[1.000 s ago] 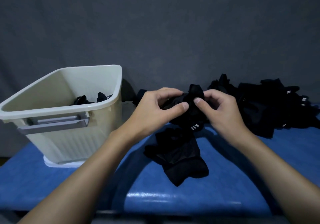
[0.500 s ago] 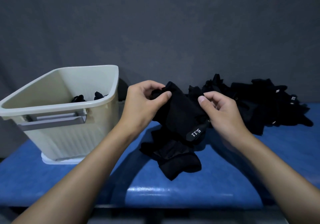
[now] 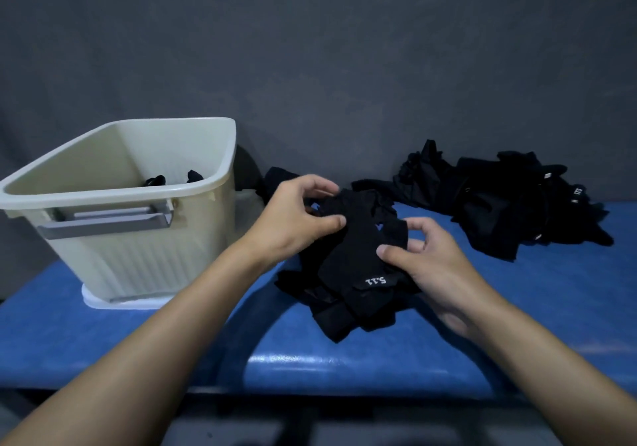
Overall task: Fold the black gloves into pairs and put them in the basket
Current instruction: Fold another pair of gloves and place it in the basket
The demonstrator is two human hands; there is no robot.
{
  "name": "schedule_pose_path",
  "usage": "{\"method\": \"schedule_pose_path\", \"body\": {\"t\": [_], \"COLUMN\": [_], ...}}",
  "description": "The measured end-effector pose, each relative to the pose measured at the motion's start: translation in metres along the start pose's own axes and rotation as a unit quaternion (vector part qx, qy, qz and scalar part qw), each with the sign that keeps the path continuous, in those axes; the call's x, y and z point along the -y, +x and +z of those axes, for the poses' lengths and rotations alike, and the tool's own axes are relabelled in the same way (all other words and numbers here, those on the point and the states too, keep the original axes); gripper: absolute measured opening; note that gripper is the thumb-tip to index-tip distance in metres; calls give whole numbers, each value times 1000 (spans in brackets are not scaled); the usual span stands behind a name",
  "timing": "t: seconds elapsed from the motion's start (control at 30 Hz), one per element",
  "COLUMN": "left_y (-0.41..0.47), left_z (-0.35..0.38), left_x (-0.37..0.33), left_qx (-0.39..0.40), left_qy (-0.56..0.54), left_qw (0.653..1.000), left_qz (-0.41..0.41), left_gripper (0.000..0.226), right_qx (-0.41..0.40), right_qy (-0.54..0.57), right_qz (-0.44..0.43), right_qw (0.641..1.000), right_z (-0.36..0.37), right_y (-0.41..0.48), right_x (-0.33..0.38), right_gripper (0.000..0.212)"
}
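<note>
Head view: left hand [image 3: 296,220] reaches in from lower left, forearm bare, fingers curled, thumb and fingertips pinching the upper left edge of a black glove [image 3: 355,239]. Right hand [image 3: 432,261] comes in from lower right, thumb tip pressed onto the glove's right side just above the white "5.11" tab [image 3: 375,281], index and other fingers bent and arched over the fabric. Both hands have hold of the same glove, which lies low over the blue table [image 3: 138,342], centre frame. Whether it rests fully on the surface can't be told.

Under it, a second black glove [image 3: 332,314] lies crumpled flat on the table, sticking out toward the near edge and touching the held one.

Beige plastic basket [image 3: 138,259] stands on the table's left side, well apart from the hands, upright, grey handle [image 3: 103,223] on the near wall, white base plate [image 3: 117,302] under it. Inside, only the tips of black gloves in the basket [image 3: 155,180] show above the near rim; how many can't be told.

A dark piece of fabric [image 3: 275,178] lies between the basket and the left hand, partly hidden by that hand. To the right, toward the back of the table, sits a loose pile of black gloves [image 3: 510,204], some with small white tabs. It runs up close to the held glove's far edge. Grey backdrop [image 3: 310,49] behind everything.
</note>
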State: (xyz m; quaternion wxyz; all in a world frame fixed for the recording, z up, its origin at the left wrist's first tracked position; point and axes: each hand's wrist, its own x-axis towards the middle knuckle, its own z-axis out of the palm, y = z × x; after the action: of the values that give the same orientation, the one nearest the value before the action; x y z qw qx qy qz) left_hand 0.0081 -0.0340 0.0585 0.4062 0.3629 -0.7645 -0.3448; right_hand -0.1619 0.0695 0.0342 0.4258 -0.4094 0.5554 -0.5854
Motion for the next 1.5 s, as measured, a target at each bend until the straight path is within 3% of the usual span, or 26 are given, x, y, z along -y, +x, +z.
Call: {"method": "schedule_pose_path", "body": {"t": [0.17,0.33,0.47,0.7,0.9,1.03,1.13,1.33,1.5], "left_y": [-13,-25,-30,-31,-26,-19,-15,-7,-7], "left_z": [7,11,12,12,15,15,16,23,46], "left_x": [14,24,28,26,27,20,9,-19,-31], "left_qx": [84,153,172,169,117,45,20,4,28], "left_qy": [41,97,138,155,127,80,47,34,84], "left_qw": [996,982,974,972,983,993,993,985,972], "left_qz": [-9,45,52,59,66,76,105,168,219], "left_gripper": [49,53,56,57,38,24,24,31,41], "right_qx": [-9,-20,-29,-37,-36,-34,-44,-141,-193], "right_qy": [-126,-210,-267,-275,-234,-37,84,26,-25], "right_qz": [8,-27,-49,-57,-67,-69,-92,-199,-223], "right_qw": [992,977,962,959,969,996,991,969,955], "right_z": [-5,-10,-12,-11,-12,-10,-9,-24,-52], "right_y": [-8,-17,-23,-27,-28,-24,-22,-23,-26], "right_x": [-13,-14,-16,-17,-21,-18,-9,11,17], "right_gripper": [54,63,64,62,63,62,60,63,66]}}
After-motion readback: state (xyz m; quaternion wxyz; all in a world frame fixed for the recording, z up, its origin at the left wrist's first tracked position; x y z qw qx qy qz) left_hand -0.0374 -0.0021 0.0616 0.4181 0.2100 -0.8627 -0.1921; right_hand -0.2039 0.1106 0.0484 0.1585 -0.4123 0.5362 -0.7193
